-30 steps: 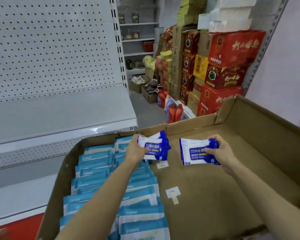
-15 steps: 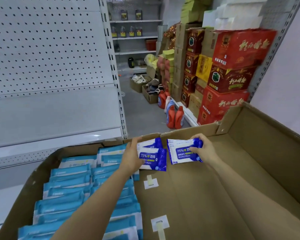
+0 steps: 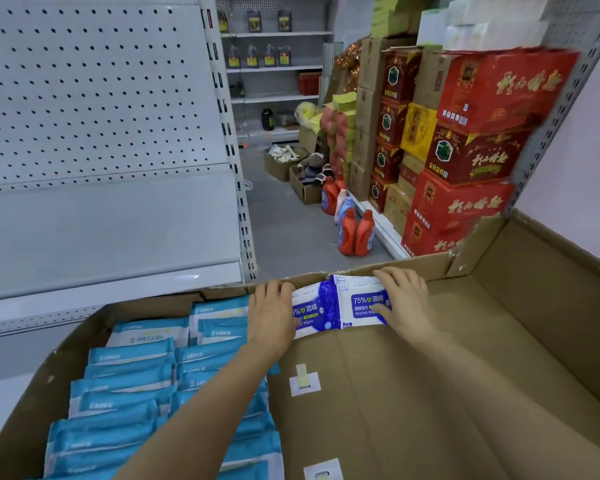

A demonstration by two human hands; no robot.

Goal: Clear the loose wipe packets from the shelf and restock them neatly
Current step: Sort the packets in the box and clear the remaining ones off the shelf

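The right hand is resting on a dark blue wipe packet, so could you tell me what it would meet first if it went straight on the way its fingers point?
Probably the cardboard box's far wall: the right hand's fingers already reach the top edge of the wipe packet, close against it.
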